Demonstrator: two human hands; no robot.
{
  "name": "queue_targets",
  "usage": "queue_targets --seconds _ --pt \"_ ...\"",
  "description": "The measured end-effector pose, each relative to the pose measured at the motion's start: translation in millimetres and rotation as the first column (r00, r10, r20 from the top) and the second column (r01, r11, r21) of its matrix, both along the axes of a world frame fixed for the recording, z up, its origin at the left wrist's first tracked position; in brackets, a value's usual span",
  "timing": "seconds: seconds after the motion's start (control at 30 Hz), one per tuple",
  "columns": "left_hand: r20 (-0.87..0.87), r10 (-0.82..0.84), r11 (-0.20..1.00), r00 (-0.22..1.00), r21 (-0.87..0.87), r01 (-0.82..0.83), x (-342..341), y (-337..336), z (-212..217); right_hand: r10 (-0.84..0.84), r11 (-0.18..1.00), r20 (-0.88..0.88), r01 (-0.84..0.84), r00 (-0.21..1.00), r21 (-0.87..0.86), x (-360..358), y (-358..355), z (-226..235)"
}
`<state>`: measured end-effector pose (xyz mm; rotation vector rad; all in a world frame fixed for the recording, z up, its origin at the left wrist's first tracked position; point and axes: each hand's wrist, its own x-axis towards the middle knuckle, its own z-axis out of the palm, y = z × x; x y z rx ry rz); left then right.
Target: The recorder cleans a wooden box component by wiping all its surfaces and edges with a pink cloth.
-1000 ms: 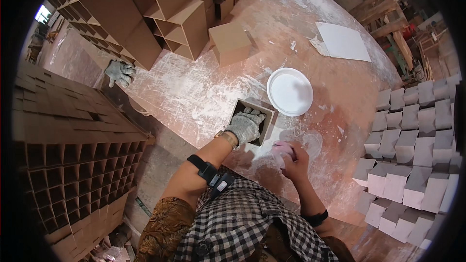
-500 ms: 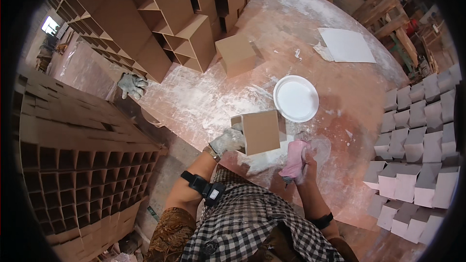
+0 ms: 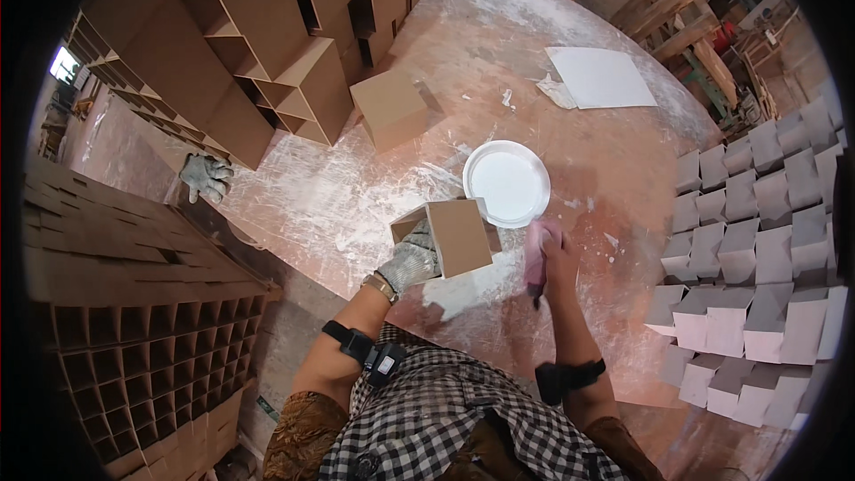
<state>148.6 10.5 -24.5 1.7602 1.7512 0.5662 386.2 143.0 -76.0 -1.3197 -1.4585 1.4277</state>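
My left hand [image 3: 411, 258], in a grey-white work glove, reaches into the open side of a brown cardboard-coloured box [image 3: 460, 239]. It holds the box tilted above the table, one flat face turned up; the fingers inside are partly hidden. My bare right hand [image 3: 561, 258] is closed round a pink cloth [image 3: 535, 254], which hangs beside the near right rim of a round shallow white dish [image 3: 469, 180]. Whether the cloth touches that rim I cannot tell. The dish lies just beyond the box, white inside.
Another brown box [image 3: 392, 110] stands farther off, near tall stacks of open brown boxes [image 3: 258, 13]. A white sheet [image 3: 603, 77] lies at the far right. Pale grey blocks [image 3: 757, 258] are piled on the right, a stack of brown compartments [image 3: 147, 347] on the left. A grey glove [image 3: 206, 176] rests by the left table edge.
My right hand has moved the pink cloth away from my body, closer to the dish. The box in my left hand has tipped slightly. The whole view has shifted, so the surroundings appear farther left.
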Motion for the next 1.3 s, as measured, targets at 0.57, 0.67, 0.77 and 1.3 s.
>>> queue_targets --seconds 0.57,0.67,0.77,1.3 --pt "0.062 0.034 0.999 0.998 -0.017 -0.033 -3 6 20 0.172 0.858 0.776 -0.480 0.607 0.186 -70 56 43" --pt "0.077 0.023 0.999 0.997 -0.038 -0.020 -2 8 23 0.262 0.965 0.373 -0.234 0.890 -0.120 -51 75 24" --pt "0.169 0.044 0.995 0.985 -0.091 -0.029 -3 4 11 0.182 0.898 -0.153 -0.227 0.971 -0.376 -39 75 22" --pt "0.055 -0.004 0.974 0.998 -0.225 0.016 -1 5 16 0.245 0.914 0.534 -0.376 0.809 0.151 -25 33 14"
